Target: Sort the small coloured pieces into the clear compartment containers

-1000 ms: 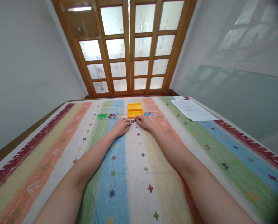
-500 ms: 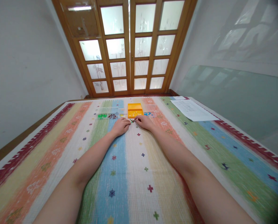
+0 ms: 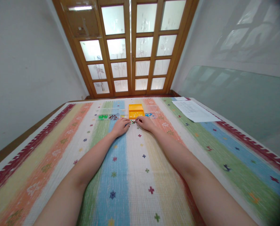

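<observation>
Both my arms stretch far out over a striped cloth [image 3: 135, 175]. My left hand [image 3: 121, 126] lies knuckles up with its fingers curled together, their tips beside a small cluster of dark beads [image 3: 133, 121]. My right hand [image 3: 145, 123] is curled too, thumb and forefinger pinched at the same cluster; what they hold is too small to name. Just beyond the fingers sits an orange tray [image 3: 135, 111]. Clear compartments flank it, with green beads [image 3: 103, 117] and dark beads [image 3: 113, 117] on the left and blue beads [image 3: 148, 115] on the right.
A white printed sheet [image 3: 194, 111] lies at the far right of the cloth. A wooden door with frosted glass panes [image 3: 130, 50] stands behind the table. A glass pane [image 3: 236, 97] leans on the right wall.
My left hand has edged slightly forward toward the bead cluster. My right hand stays almost where it was.
</observation>
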A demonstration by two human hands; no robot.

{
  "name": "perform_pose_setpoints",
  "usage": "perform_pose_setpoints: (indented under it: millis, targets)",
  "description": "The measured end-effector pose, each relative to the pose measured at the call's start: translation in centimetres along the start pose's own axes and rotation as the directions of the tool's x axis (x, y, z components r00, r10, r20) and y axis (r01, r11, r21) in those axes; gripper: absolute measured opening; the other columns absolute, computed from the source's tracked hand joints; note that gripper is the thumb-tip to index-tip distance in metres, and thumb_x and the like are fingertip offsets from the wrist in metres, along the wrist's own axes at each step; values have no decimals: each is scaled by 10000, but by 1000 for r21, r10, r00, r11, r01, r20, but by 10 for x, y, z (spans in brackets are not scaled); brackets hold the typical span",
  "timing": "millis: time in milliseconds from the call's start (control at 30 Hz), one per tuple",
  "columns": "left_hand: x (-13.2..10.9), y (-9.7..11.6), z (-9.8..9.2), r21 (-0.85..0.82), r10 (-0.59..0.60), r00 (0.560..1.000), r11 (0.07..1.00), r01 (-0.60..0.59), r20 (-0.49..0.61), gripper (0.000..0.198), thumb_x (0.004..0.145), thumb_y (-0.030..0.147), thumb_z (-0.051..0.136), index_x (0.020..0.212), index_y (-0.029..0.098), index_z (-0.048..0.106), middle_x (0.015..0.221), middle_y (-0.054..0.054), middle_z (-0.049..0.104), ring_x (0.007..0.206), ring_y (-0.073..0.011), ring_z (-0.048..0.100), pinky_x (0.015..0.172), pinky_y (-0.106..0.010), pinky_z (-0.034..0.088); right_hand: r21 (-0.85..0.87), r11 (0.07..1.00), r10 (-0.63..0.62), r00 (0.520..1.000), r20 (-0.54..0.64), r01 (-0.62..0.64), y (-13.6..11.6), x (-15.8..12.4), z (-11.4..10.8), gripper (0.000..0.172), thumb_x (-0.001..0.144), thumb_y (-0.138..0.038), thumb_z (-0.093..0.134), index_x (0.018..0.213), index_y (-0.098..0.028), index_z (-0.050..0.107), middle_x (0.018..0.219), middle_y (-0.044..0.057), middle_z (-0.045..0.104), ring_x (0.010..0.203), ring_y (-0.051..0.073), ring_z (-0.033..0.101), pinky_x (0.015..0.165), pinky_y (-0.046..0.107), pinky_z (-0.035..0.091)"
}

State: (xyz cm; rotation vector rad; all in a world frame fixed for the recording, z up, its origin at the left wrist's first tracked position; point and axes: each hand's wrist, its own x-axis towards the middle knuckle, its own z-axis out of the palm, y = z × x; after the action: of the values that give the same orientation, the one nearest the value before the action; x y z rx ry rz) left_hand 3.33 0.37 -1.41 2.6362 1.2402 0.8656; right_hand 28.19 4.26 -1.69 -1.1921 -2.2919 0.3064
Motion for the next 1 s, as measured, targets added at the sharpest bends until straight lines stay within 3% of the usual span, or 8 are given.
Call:
perform_pose_setpoints:
  millis: [267, 567, 800, 1000]
  targets:
    - [0, -24, -7, -9, -145, 978, 989, 145, -153, 312, 980, 236, 555, 1193, 217, 783, 1286, -95, 732, 1241, -279, 598, 1145, -491, 438, 4, 1000, 16, 1000, -4, -16, -1, -1, -1, 235, 1018, -245, 576, 1104, -210, 793, 1104, 70, 793, 968, 201, 705, 855, 264, 479]
    - [-2, -53, -18, -79, -323, 896, 946, 314, -304, 303, 956, 255, 559, 1151, 222, 788, 1266, -102, 741, 1245, -294, 609, 1170, -498, 411, -40, 999, 27, 999, 25, -26, -6, -2, -6, 244, 1022, -234, 559, 1106, -217, 788, 1106, 65, 791, 983, 210, 703, 852, 268, 473]
    - [-4, -60, -17, -47, -382, 853, 919, 392, -355, 323, 935, 261, 587, 1194, 208, 773, 1357, -141, 683, 1321, -326, 537, 1212, -549, 340, -121, 984, -122, 988, 96, 134, -33, 0, -5, 234, 1008, -259, 593, 1140, -233, 784, 1131, 88, 780, 1027, 236, 693, 876, 288, 461]
    - [-4, -58, -15, -15, -373, 856, 919, 394, -357, 296, 914, 247, 612, 1157, 224, 780, 1325, -122, 685, 1314, -313, 532, 1208, -517, 359, -97, 960, -239, 950, 200, 262, -62, -4, -2, 234, 1005, -264, 602, 1162, -253, 776, 1089, 67, 772, 966, 218, 686, 832, 276, 455]
